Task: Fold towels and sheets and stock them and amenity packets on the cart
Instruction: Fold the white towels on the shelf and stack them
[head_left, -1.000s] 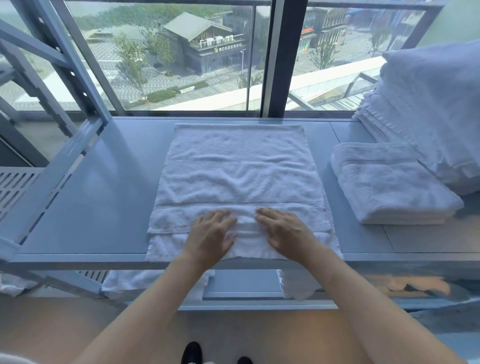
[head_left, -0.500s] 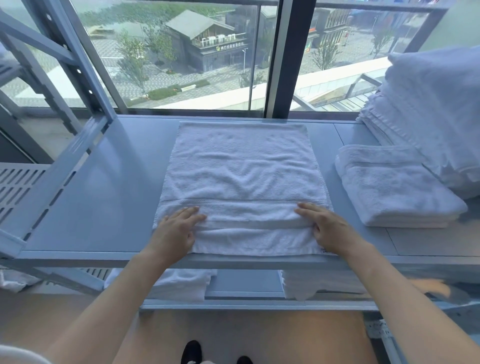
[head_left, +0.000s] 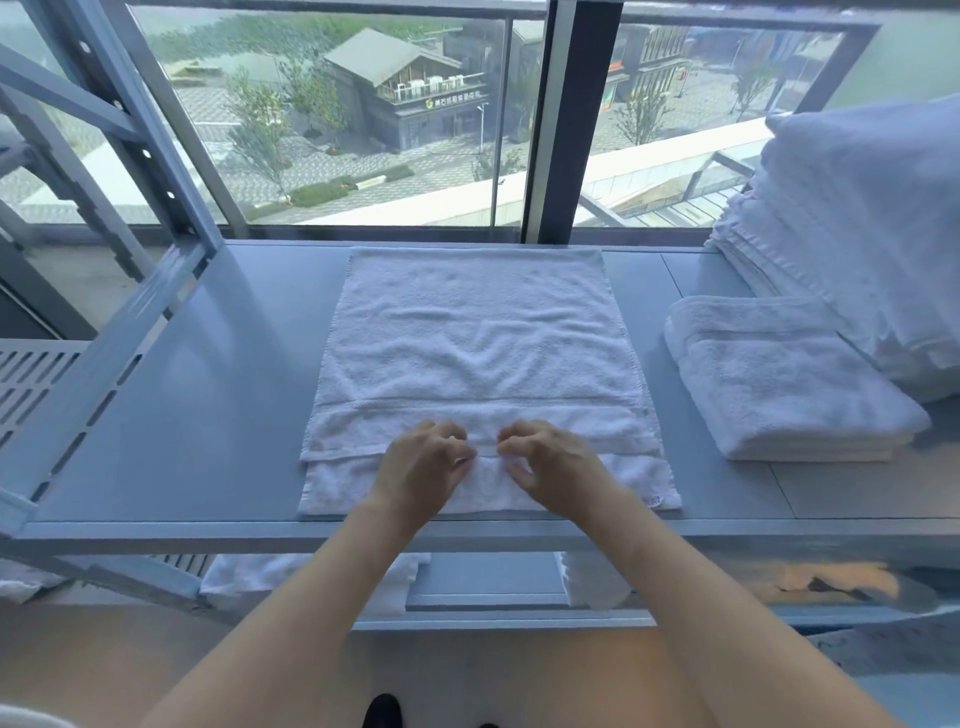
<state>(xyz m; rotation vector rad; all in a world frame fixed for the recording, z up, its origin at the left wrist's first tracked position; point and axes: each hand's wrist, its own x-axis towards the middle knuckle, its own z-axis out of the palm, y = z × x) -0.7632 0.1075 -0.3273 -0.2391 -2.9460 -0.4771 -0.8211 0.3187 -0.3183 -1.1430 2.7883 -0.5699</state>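
Note:
A white towel (head_left: 478, 343) lies flat on the grey shelf (head_left: 208, 395), folded over itself, with its top layer ending short of the near edge. My left hand (head_left: 421, 462) and my right hand (head_left: 550, 462) sit side by side at the middle of the towel's near end. Both have curled fingers that pinch the edge of the top layer. To the right lies a folded white towel (head_left: 779, 384). Behind it stands a tall stack of folded white linen (head_left: 857, 249).
The shelf's blue-grey metal upright and brace (head_left: 156, 171) rise at the left. Behind the shelf is a window with a dark frame post (head_left: 566, 119). More white towels (head_left: 311, 577) lie on the lower shelf. Bare shelf surface lies left of the towel.
My hands, flat and together a second ago, slid apart to the towel's sides. Now they are back at the middle with fingers curled on the top layer's edge.

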